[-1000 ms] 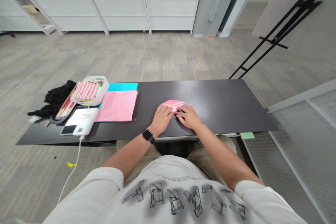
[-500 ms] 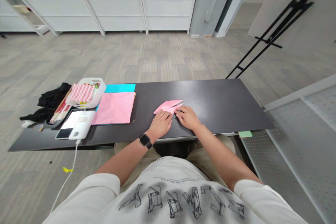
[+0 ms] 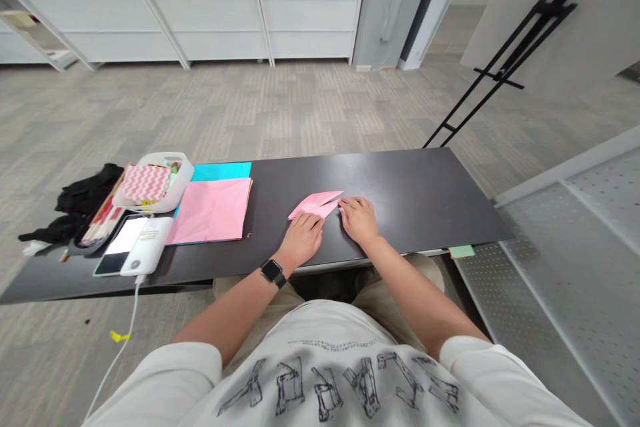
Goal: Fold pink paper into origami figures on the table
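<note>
A folded pink sheet of paper [image 3: 320,202] lies on the dark table in front of me, with two pointed flaps split by a narrow gap toward the right. My left hand [image 3: 303,233], a black watch on its wrist, holds the paper's near edge down with closed fingers, covering part of it. Just right of the flap tips, my right hand [image 3: 359,220] rests on the tabletop with bent fingers slightly apart. No paper shows in it, though the undersides of its fingers are hidden.
Left on the table [image 3: 400,193] are a pink paper stack [image 3: 210,210], a blue sheet [image 3: 223,171], a white basket [image 3: 183,180], a phone [image 3: 117,247], a white power bank [image 3: 147,245] with a cable, and black cloth [image 3: 90,187]. A black stand [image 3: 495,80] rises beyond the right side.
My right hand has drawn slightly away from the paper's right flap, leaving a small gap. The left hand stays on the paper. The camera view has shifted a little.
</note>
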`<action>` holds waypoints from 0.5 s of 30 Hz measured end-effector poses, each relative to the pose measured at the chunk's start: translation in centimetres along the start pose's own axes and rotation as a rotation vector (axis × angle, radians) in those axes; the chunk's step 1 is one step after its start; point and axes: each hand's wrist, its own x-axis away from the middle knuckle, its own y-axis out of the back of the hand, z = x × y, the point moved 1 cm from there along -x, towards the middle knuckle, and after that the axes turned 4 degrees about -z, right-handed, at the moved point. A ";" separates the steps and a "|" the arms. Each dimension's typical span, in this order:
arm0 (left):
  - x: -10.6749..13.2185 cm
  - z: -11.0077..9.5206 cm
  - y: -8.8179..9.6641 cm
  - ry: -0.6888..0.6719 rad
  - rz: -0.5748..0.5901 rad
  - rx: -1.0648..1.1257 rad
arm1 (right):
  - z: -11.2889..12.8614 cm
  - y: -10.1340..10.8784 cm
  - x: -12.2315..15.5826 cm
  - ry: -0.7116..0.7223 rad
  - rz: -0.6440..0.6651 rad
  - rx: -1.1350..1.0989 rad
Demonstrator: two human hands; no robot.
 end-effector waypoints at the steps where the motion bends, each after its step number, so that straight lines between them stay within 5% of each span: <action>1: 0.0 0.0 0.1 -0.001 0.002 0.002 | 0.0 -0.1 0.0 -0.015 -0.012 0.006; 8: -0.2 -0.1 0.2 0.020 0.033 0.013 | -0.5 -0.7 0.3 -0.097 -0.196 0.018; 15: 0.2 0.2 -0.3 0.017 0.015 -0.007 | -0.5 -0.7 0.1 -0.204 -0.226 0.075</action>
